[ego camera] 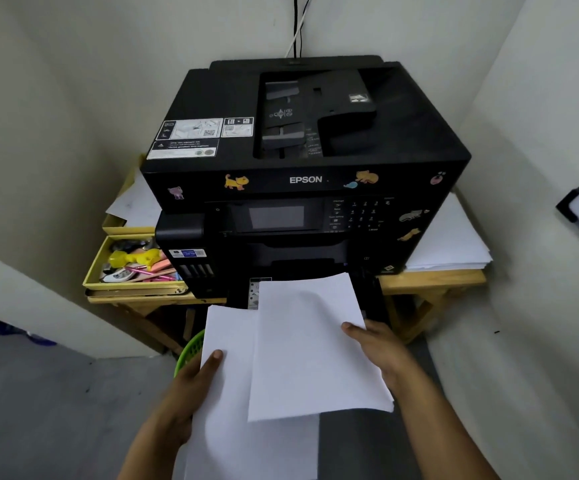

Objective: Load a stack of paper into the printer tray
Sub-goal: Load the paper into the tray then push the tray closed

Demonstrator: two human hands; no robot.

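Note:
A black Epson printer (302, 161) stands on a small wooden table in a corner. Its paper tray (373, 299) is pulled out at the bottom front, mostly hidden under paper. My right hand (378, 348) grips a stack of white paper (312, 344) by its right edge, the far end over the tray. My left hand (191, 386) holds a second, lower stack of white paper (225, 410) at its left edge, thumb on top.
A yellow box (108, 268) of pens and small items sits left of the printer. More white sheets (450, 237) lie on the wooden table (430, 280) at the right. A green basket (191, 348) shows below the table. Walls close in on both sides.

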